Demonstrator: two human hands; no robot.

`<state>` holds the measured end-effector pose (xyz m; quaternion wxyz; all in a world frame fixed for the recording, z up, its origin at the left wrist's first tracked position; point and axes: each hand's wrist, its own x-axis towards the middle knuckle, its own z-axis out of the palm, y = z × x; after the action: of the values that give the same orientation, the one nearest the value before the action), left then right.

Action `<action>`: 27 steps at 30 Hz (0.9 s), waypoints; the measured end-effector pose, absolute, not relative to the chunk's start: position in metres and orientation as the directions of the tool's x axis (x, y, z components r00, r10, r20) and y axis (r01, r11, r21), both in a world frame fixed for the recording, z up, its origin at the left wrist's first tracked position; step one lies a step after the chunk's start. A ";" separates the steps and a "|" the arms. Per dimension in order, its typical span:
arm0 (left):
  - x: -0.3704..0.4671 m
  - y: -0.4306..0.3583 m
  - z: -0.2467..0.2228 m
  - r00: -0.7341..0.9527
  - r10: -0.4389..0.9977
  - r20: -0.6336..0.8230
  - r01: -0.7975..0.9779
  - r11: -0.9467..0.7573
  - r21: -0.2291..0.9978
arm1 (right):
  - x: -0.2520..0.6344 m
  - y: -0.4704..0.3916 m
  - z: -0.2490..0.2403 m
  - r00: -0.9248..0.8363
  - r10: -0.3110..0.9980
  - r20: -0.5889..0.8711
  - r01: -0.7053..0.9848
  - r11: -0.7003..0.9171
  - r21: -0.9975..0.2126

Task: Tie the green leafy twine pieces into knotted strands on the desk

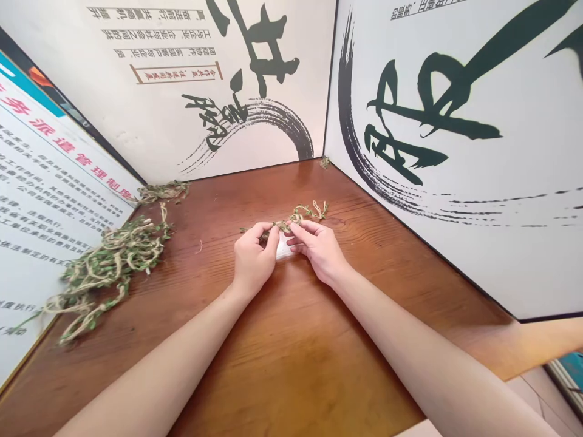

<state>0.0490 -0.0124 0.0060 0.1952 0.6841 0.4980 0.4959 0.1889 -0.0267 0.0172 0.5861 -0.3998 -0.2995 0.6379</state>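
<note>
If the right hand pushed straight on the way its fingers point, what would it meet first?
Beyond the twine it pinches, the right hand would probably meet the left hand first, across a small gap; depth there is hard to judge.

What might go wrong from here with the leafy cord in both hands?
The leafy cord might slip, as the left hand and right hand seem only to pinch it. Its curled part beyond the right hand might knot. The pile of cord lies tangled, so pulling one piece out may drag others.

1 head-worn camera looks forward and down at the hands [321, 250].
</note>
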 end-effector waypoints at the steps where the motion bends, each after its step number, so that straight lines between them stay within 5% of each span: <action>1: 0.049 -0.013 0.006 0.049 0.864 0.501 0.498 -0.456 0.738 | 0.190 -0.026 0.016 0.056 0.987 -0.153 -0.523 -0.101 -0.846; 16: 0.050 -0.013 0.008 0.242 0.854 0.461 0.561 -0.511 0.651 | 0.197 -0.016 0.012 0.248 0.957 -0.153 -0.517 -0.003 -0.856; 27: 0.049 -0.014 0.004 0.414 0.804 0.426 0.586 -0.594 0.552 | 0.199 -0.015 0.005 0.355 0.923 0.151 -0.202 0.233 -0.951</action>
<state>0.0494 -0.0139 0.0043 0.1606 0.8254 0.4211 0.3401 0.1986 -0.0146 0.0053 0.6814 -0.4617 -0.3903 0.4125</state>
